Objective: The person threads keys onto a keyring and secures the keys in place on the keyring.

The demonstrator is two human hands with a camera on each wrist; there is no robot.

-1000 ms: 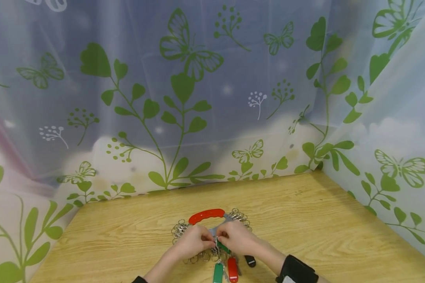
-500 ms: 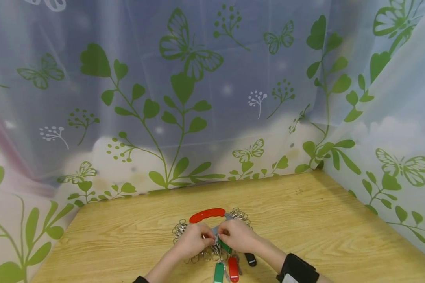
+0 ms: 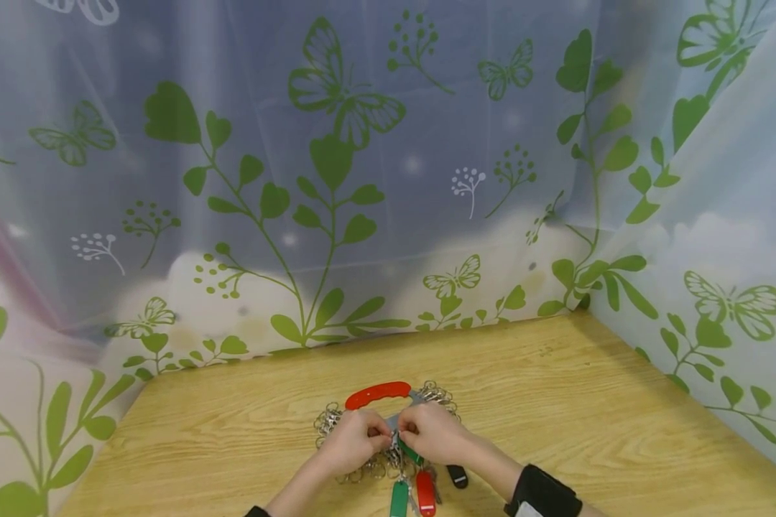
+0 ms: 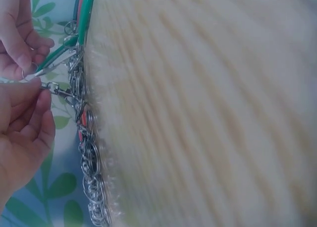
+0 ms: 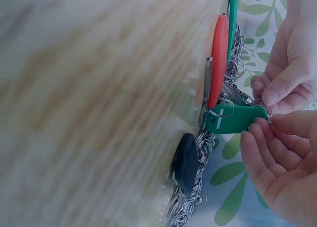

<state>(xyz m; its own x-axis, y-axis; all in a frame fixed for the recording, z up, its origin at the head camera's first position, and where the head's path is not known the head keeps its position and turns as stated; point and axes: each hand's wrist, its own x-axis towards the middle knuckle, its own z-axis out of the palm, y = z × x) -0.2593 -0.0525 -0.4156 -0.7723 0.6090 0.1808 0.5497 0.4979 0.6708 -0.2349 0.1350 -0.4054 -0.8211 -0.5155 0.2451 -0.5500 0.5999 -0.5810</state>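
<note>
A large grey ring with a red grip [image 3: 378,394] lies on the table, hung with many metal clasps and split rings [image 3: 328,420]. My left hand [image 3: 354,439] pinches a small metal swivel clasp [image 4: 55,89] between thumb and forefinger. Close beside it, my right hand [image 3: 435,435] pinches the split ring [image 5: 269,111] of a green key tag [image 5: 237,119]. That tag hangs tilted under my right fingers, a key partly visible by it. Whether the split ring and clasp are linked cannot be told; fingertips cover the spot.
On the table [image 3: 556,402], nearer me, lie a second green key tag [image 3: 399,497], a red key tag [image 3: 426,492] with keys, and a black tag [image 3: 456,475] by my right wrist. A patterned curtain [image 3: 375,215] encloses the table's back and sides.
Both hands stay nearly in place over the ring, with only slight finger movement. The tags on the table have not visibly moved.
</note>
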